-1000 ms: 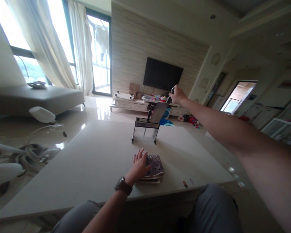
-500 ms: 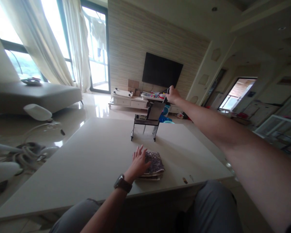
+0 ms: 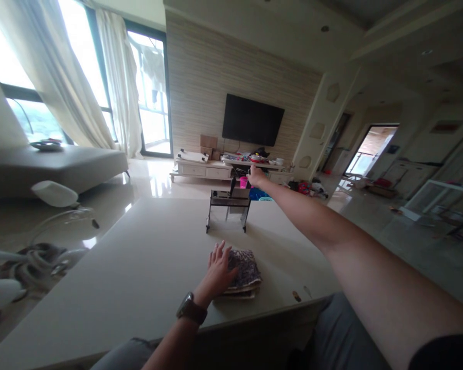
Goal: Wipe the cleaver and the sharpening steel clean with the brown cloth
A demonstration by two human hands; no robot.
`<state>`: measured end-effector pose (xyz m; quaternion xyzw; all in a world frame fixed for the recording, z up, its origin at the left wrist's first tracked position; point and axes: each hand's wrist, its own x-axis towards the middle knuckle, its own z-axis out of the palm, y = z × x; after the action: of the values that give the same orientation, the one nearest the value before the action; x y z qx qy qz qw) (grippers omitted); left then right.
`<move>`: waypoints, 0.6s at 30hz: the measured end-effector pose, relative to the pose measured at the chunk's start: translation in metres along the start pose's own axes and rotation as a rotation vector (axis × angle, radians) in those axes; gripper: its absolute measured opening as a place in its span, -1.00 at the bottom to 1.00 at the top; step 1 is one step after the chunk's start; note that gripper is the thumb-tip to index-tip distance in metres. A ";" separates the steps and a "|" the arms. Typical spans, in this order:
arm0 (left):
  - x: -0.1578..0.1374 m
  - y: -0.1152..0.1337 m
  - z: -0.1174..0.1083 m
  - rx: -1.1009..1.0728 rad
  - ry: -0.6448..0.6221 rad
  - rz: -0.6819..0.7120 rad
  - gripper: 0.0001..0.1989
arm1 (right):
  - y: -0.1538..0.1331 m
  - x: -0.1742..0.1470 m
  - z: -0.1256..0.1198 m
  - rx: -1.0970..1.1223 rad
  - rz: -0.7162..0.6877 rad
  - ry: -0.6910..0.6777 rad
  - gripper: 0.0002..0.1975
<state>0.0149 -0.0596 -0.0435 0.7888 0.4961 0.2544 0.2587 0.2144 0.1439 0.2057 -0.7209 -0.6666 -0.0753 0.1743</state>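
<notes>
My left hand (image 3: 220,267), a dark watch on its wrist, rests with spread fingers on the left side of a folded, dark patterned cloth (image 3: 247,268). The cloth lies near the table's front edge. Beyond it stands a small black-framed stand (image 3: 228,197) on thin legs with dark feet. My right arm stretches forward, and my right hand (image 3: 256,176) is closed at the upper right of this stand, on its dark upright part. The fingers partly hide what they grip, and its exact kind is unclear.
These things stand on a white table (image 3: 158,257). Two small items (image 3: 296,296) lie near its front right edge. On the left are a white lamp-like fixture (image 3: 56,193) and a grey bench (image 3: 61,156). A cluttered TV cabinet (image 3: 202,169) stands beyond the table.
My right hand has come down and slightly left, and the dark panel raised above the stand is now lowered. My left hand stays on the cloth. The view has shifted slightly.
</notes>
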 end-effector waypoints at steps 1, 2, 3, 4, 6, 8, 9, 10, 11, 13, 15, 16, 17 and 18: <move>0.000 -0.001 0.000 0.001 -0.001 0.000 -0.30 | 0.000 -0.001 0.006 0.000 0.006 -0.014 -0.61; 0.000 -0.001 0.001 0.000 0.000 0.001 -0.30 | 0.000 -0.002 0.011 0.000 0.011 -0.028 -0.62; 0.001 -0.001 0.001 -0.003 0.003 0.001 -0.30 | 0.000 -0.002 0.015 -0.002 0.016 -0.040 -0.63; 0.001 -0.001 0.001 -0.009 0.007 0.000 -0.31 | 0.000 -0.003 0.019 -0.003 0.018 -0.051 -0.64; 0.001 -0.002 0.001 -0.021 0.012 0.002 -0.31 | 0.002 -0.003 0.027 -0.005 0.018 -0.069 -0.66; 0.001 -0.002 0.001 -0.030 0.014 0.009 -0.31 | 0.004 -0.003 0.033 -0.004 0.016 -0.085 -0.67; 0.001 -0.002 0.001 -0.032 0.016 0.012 -0.31 | 0.005 -0.003 0.036 -0.002 0.017 -0.092 -0.67; 0.001 -0.003 0.002 -0.031 0.019 0.016 -0.31 | 0.006 -0.003 0.039 -0.001 0.017 -0.100 -0.66; 0.001 -0.003 0.002 -0.029 0.021 0.017 -0.32 | 0.006 -0.003 0.042 0.001 0.018 -0.106 -0.66; 0.001 -0.004 0.003 -0.026 0.025 0.016 -0.33 | 0.008 -0.003 0.047 0.005 0.018 -0.113 -0.66; 0.001 -0.005 0.005 -0.024 0.032 0.019 -0.33 | 0.009 -0.003 0.050 0.008 0.013 -0.113 -0.66; 0.001 -0.006 0.006 -0.023 0.036 0.021 -0.33 | 0.010 -0.003 0.051 0.010 0.010 -0.110 -0.67; 0.002 -0.006 0.007 -0.021 0.039 0.025 -0.34 | 0.011 -0.003 0.052 0.012 0.006 -0.106 -0.67; 0.002 -0.007 0.008 -0.018 0.042 0.031 -0.34 | 0.012 -0.002 0.053 0.014 0.001 -0.100 -0.68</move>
<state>0.0159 -0.0564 -0.0536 0.7884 0.4868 0.2796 0.2514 0.2195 0.1598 0.1540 -0.7229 -0.6745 -0.0344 0.1457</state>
